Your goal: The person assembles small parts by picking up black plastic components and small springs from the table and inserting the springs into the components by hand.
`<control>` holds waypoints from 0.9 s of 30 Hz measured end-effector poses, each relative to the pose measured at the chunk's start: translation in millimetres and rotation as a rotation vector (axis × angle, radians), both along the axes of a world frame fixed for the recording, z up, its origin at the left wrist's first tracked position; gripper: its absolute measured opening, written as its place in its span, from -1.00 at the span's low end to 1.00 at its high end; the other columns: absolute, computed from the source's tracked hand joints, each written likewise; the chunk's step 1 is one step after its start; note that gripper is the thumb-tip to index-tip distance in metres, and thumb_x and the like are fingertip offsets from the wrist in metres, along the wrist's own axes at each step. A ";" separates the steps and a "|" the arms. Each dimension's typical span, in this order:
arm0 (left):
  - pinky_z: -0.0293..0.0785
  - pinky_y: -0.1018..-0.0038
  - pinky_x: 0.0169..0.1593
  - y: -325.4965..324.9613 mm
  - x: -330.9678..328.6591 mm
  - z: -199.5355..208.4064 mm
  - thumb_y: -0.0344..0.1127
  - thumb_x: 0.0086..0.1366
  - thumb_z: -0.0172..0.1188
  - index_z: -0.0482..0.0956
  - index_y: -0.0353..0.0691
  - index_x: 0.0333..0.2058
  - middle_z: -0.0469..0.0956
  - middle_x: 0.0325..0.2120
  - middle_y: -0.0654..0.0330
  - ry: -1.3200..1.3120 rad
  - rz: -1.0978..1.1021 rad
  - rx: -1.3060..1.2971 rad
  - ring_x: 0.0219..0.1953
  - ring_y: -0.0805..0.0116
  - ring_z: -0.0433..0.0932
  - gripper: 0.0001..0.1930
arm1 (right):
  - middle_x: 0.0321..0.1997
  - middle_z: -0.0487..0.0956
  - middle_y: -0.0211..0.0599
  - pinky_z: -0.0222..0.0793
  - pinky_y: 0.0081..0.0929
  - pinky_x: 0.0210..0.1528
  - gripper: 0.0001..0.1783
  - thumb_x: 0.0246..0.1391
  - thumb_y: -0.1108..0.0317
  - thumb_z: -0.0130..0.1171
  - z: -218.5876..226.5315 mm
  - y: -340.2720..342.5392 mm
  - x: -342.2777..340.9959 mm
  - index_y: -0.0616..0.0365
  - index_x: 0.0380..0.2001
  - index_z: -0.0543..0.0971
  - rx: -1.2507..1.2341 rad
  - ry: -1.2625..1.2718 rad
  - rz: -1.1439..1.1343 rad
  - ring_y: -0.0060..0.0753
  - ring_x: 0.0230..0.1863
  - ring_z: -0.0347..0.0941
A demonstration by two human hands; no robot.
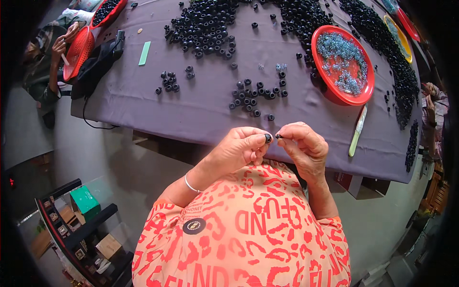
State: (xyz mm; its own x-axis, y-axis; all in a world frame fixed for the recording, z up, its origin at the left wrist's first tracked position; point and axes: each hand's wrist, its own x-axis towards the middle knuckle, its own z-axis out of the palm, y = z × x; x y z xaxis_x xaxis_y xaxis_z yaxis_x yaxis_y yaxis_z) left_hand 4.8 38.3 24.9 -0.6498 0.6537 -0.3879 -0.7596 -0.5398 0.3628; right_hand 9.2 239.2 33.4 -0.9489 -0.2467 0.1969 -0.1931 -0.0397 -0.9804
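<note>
Just past the table's front edge, my left hand (243, 146) pinches a round black bead (268, 138) between thumb and forefinger. My right hand (306, 147) is pinched close beside it on a smaller dark piece (278, 137), whose kind is too small to tell. A narrow gap shows between the two pieces. Ahead of my hands lies a loose cluster of black beads (246, 100), with their holes visible. To the right is a red plate (353, 99) of tiny blue-grey beads (346, 57).
Larger heaps of black beads (205, 28) cover the far side of the purple-grey tablecloth (201, 112). A green-handled tool (357, 131) lies at right, a pale green strip (144, 53) at left. Another person's hand (59, 48) is near a red basket (85, 48).
</note>
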 end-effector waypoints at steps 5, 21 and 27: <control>0.48 0.55 -0.44 0.3 -1.4 -1.8 -0.32 0.28 0.13 0.53 -0.33 -0.23 0.48 -0.51 0.24 -0.030 0.007 0.005 -0.50 0.54 0.45 -0.81 | -0.27 0.49 -0.25 0.37 -0.66 -0.22 -0.79 -0.08 0.75 0.17 6.5 -6.3 3.7 0.33 -0.32 0.52 -0.034 -0.124 -0.058 -0.51 -0.27 0.44; 0.51 0.58 -0.44 5.1 4.2 2.3 -0.32 0.26 0.16 0.54 -0.31 -0.23 0.51 -0.53 0.27 -0.044 0.063 -0.103 -0.55 0.58 0.46 -0.81 | -0.43 0.50 -0.28 0.30 -0.65 -0.45 -0.79 -0.22 0.68 0.30 18.0 -16.3 2.3 0.28 -0.44 0.53 0.238 0.175 -0.142 -0.55 -0.46 0.39; 0.51 0.61 -0.44 2.9 3.6 3.1 -0.32 0.25 0.18 0.55 -0.32 -0.26 0.54 -0.52 0.26 0.036 0.037 -0.256 -0.54 0.60 0.47 -0.82 | -0.44 0.51 -0.27 0.32 -0.64 -0.46 -0.79 -0.22 0.67 0.30 16.3 -16.2 1.3 0.27 -0.44 0.53 0.250 0.168 -0.136 -0.54 -0.48 0.41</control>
State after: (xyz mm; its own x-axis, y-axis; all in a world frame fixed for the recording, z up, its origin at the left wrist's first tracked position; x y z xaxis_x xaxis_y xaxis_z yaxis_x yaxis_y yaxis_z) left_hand 8.3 41.2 28.0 -0.6875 0.5127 -0.5144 -0.7255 -0.4537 0.5175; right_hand 10.5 222.9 49.7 -0.9358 -0.1805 0.3029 -0.3401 0.2353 -0.9105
